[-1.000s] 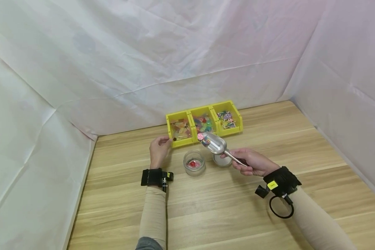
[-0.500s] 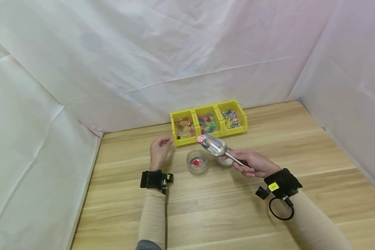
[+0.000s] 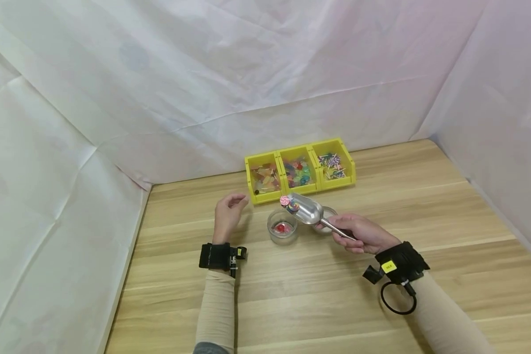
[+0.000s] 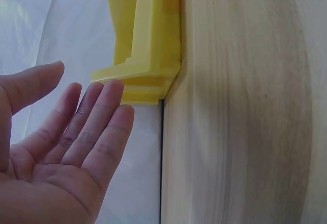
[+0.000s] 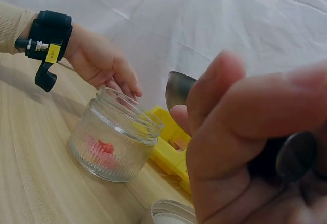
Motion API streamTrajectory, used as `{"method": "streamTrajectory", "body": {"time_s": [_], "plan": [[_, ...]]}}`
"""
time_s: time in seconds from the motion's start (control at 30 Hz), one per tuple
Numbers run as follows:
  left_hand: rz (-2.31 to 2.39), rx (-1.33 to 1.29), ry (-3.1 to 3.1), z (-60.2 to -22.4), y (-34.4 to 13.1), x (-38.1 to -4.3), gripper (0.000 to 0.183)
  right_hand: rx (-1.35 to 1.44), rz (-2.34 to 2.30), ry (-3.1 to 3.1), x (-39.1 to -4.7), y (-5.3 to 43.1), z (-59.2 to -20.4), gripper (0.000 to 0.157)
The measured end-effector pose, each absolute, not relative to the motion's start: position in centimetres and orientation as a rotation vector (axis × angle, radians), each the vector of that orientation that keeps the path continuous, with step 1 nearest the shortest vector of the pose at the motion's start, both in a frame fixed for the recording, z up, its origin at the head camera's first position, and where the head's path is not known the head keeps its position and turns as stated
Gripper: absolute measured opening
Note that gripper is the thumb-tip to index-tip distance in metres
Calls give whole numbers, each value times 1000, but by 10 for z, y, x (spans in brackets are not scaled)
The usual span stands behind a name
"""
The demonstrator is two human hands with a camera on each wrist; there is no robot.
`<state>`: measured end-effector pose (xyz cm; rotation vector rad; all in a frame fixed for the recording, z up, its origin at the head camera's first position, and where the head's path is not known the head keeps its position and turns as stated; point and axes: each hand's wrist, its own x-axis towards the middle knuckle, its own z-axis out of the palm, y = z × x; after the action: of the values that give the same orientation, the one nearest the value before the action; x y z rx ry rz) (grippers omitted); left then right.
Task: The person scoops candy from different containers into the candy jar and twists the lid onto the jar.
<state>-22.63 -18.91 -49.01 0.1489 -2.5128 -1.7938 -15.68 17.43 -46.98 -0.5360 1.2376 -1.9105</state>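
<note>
My right hand (image 3: 363,232) grips the handle of a metal scoop (image 3: 309,209), raised above the table. Near the scoop's tip lie a pink swirl lollipop piece (image 3: 285,200) and a multicolour swirl piece (image 3: 294,206). That tip overlaps the far rim of an uncovered glass jar (image 3: 282,237) in the head view. Inside the jar are red and pink pieces (image 5: 104,151). My left hand (image 3: 229,216) holds nothing; its fingers are relaxed, slightly bent, beside the left end of a yellow three-compartment bin (image 3: 265,197).
Small colourful candy-like pieces (image 3: 300,172) fill the bin's compartments. A round lid (image 3: 329,213) lies right of the jar, partly behind the scoop and right hand. White cloth (image 3: 230,73) stands behind and at the sides of the wooden table (image 3: 292,305).
The head view has shifted slightly, moving the bin and jar rightward in it. Relative to the jar, the scoop has come nearer its opening. The left hand stays beside the bin.
</note>
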Motion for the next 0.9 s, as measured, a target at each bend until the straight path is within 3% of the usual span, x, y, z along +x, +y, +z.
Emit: {"method": "streamTrajectory", "body": {"time_s": [0.43,0.9], "plan": [[-1798,67,-2599,-485,-187,-217,26,-513,-1869,1265,-157,174,-474,40],[-1847,-410,-2790,-488,-183,-210,40,-471,-1863,1290,-154,176,-474,40]]}}
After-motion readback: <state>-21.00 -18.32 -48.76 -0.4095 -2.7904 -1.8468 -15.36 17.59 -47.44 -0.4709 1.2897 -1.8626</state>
